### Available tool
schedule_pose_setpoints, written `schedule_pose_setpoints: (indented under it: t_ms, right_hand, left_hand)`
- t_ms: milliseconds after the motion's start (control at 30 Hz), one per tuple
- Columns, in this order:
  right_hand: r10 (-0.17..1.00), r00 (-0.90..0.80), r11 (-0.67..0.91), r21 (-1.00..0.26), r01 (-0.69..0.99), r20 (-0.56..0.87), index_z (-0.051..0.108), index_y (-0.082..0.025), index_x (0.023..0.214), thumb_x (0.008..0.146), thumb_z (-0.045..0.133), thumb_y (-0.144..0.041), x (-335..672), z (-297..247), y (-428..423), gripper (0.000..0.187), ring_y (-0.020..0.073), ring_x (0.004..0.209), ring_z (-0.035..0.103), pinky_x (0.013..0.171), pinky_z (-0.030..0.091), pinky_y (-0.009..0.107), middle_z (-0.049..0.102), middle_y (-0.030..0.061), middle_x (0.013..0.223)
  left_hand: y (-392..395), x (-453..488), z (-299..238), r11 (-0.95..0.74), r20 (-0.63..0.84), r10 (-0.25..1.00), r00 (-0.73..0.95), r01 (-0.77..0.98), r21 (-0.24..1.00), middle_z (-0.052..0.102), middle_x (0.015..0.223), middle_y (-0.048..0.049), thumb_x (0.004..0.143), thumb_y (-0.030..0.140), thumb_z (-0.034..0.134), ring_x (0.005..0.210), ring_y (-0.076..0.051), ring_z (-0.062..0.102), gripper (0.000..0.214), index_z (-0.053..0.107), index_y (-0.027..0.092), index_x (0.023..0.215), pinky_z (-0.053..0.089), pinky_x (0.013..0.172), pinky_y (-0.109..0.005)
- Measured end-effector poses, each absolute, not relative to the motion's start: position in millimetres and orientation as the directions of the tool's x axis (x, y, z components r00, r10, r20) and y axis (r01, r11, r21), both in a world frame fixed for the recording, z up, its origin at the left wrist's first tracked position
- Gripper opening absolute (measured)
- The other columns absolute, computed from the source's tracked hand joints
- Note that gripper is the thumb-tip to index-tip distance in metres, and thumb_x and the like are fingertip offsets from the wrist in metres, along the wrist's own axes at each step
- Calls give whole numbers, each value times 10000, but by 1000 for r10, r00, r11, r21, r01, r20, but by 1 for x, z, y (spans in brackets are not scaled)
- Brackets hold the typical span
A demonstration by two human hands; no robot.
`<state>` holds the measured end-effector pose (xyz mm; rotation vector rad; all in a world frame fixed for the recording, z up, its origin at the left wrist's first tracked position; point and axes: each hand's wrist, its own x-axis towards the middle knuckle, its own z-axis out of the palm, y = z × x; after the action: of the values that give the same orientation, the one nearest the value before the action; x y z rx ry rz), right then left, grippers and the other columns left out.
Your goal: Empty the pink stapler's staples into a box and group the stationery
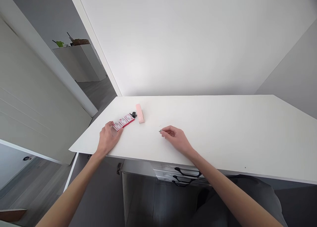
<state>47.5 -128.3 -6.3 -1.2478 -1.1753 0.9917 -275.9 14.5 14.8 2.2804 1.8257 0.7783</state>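
Note:
My left hand [109, 139] is at the left of the white desk top, its thumb and fingers around the near end of a row of small red-and-white boxes [123, 121]. Labels show on the box tops. Touching or close to the far end of the row is a small shiny black object [133, 114], too small to name. A pale pink stapler [140, 113] lies just right of it. Near the middle of the desk, my right hand [175, 138] pinches a tiny silvery piece [160, 131] between thumb and fingertips, low over the surface. Its kind is unclear.
The white desk top [223, 131] runs along a white wall. Below its front edge are drawers with black handles [187, 172] and an open cabinet door [99, 184]. A doorway on the left shows a distant cabinet [79, 62] with things on top.

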Motion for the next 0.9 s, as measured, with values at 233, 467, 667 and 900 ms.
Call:
schedule_pose_setpoints:
  t_ms: [233,467,667,900]
  right_hand:
    - [996,51,69,-983,170,78,754,-245,998,945,686,-478,63,-1,-164,248,222,986,730,925,547,382,793,39,1020]
    - [998,-20,69,-977,204,66,751,-248,1011,954,680,-490,83,-3,-180,258,219,992,718,935,545,382,787,38,1032]
    - [999,-4,39,-983,179,39,746,-235,1022,951,685,-507,107,-2,-195,287,211,965,716,922,545,370,779,38,1019]
    - [997,35,61,-978,200,70,748,-255,1052,963,668,-533,115,-6,-202,302,225,1015,715,923,553,372,787,40,1081]
  left_hand:
    - [-28,-259,17,-371,318,918,238,803,468,634,1421,-141,864,668,685,1305,-339,609,714,507,206,1377,490,1103,-497]
    - [-78,-184,9,-600,304,798,521,634,488,632,1411,-98,906,599,714,1253,-295,630,616,524,261,1383,508,1060,-456]
    - [-83,-138,5,-732,296,665,686,521,438,676,1356,-71,887,545,770,1260,-302,594,610,553,281,1392,463,1078,-475]
    - [-79,-123,11,-721,203,639,742,486,494,709,1236,-51,901,529,760,1088,-275,631,524,614,295,1346,499,974,-446]
